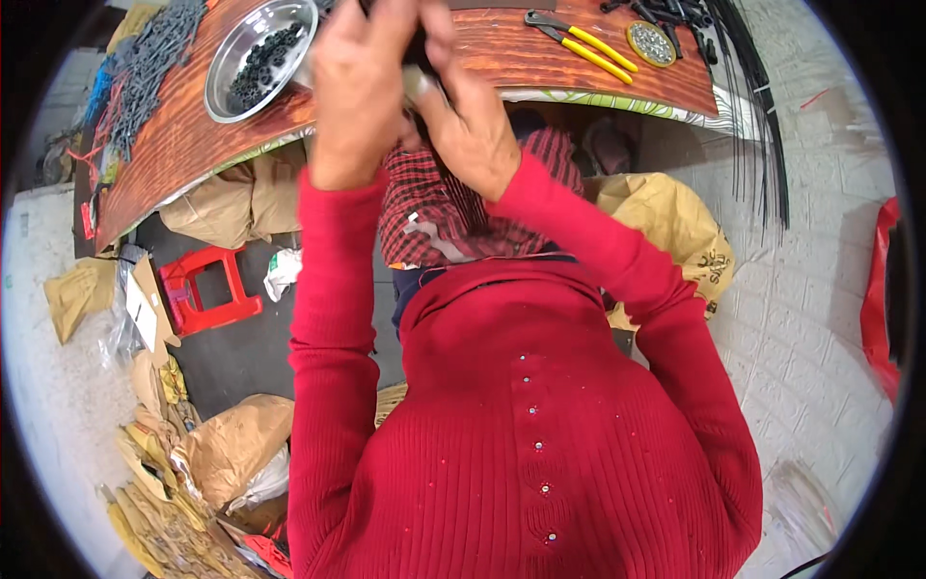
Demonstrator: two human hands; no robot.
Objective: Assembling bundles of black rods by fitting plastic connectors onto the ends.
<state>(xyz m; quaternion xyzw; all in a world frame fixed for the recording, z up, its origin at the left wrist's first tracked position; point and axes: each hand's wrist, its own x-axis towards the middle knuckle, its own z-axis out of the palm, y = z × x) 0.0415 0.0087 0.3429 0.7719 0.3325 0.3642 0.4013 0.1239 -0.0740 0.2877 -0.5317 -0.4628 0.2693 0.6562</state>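
Both my hands are raised together over the near edge of the wooden table (178,135), at the top of the view. My left hand (359,92) is smeared by motion, and its fingertips run up to the picture's upper edge. Close beside it, my right hand (470,125) has its fingers curled inward, with a pale patch at one finger. Something dark shows between the hands, too blurred and covered to name. Left of them stands a metal bowl (216,79) with small black parts (267,69) inside. Yellow-handled pliers (588,50) lie on the table to the right.
Grey strip-like pieces (159,69) are heaped at the table's left. A round yellow dish (652,64) holds small shiny metal bits. Long black strips (767,135) hang over the right end. Below are a red stool (228,317) and a brown paper sack (675,227).
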